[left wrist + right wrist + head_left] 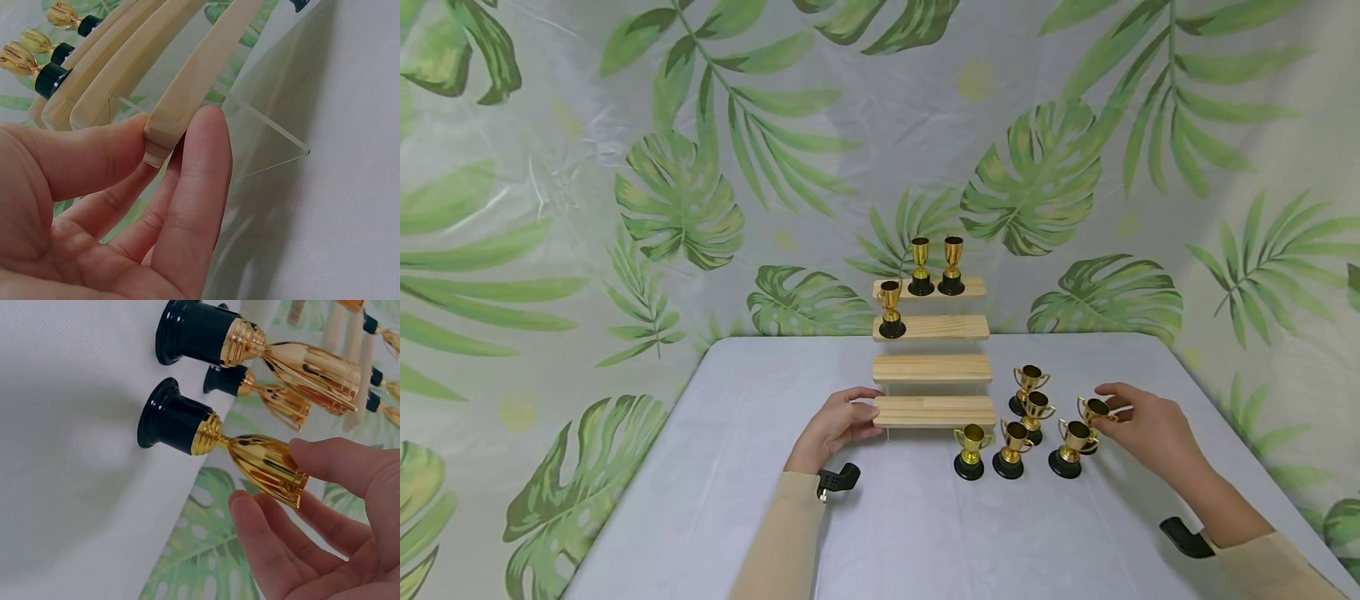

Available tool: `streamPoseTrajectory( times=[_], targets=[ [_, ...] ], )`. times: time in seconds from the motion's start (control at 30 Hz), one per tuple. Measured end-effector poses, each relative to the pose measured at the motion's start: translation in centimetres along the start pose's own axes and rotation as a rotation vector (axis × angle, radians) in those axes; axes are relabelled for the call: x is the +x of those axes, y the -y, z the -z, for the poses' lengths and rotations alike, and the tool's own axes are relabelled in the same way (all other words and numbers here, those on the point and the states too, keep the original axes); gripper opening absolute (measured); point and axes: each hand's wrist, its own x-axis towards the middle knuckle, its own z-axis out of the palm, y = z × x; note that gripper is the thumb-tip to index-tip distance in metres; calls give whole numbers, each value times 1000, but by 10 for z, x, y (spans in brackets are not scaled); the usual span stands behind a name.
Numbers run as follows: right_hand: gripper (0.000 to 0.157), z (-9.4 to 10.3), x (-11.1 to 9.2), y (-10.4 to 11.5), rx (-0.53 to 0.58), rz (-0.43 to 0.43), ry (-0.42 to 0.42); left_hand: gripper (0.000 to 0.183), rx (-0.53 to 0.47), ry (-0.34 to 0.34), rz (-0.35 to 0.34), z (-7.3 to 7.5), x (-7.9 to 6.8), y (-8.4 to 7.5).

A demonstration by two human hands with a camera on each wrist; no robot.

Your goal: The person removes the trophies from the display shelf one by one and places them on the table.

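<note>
A tiered display stand with light wooden boards (934, 412) and clear supports stands at the table's middle. My left hand (842, 421) pinches the left end of its lowest board (200, 69), thumb on one face and fingers on the other. At the right, my right hand (1157, 425) has its thumb and fingers around the bowl of a small gold trophy cup (259, 462) with a black base; the thumb touches the bowl. That trophy stands on the table, close behind another gold trophy (1073, 442). Fingertips behind the bowl are partly hidden.
Two trophies (951, 258) stand on the top board, and one trophy (891, 304) on the second board's left end. Several more, including a front trophy (972, 446), stand on the white-covered table (910, 533) right of the stand. A leaf-patterned curtain (880, 167) hangs behind.
</note>
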Motion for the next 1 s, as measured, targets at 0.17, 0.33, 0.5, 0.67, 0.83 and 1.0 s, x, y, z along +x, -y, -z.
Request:
streamPoseTrajectory(
  times=[0.17, 0.33, 0.5, 0.67, 0.83, 1.0],
  targets=[
    [47, 1, -2, 0, -1, -10, 10, 43, 3, -4, 3, 0, 0, -1],
    [48, 4, -3, -1, -17, -18, 9, 43, 17, -15, 10, -1, -1, -3],
    [50, 11, -5, 0, -37, -21, -6, 43, 34, -17, 5, -2, -1, -4],
    [51, 17, -7, 1, -50, -30, -9, 41, 37, -24, 2, -3, 0, -3],
    [52, 23, -9, 3, -43, -29, -11, 41, 41, -32, 4, -3, 0, -2],
    [51, 28, -9, 5, -42, -7, -28, 41, 41, -26, 1, -3, 0, -2]
  ],
)
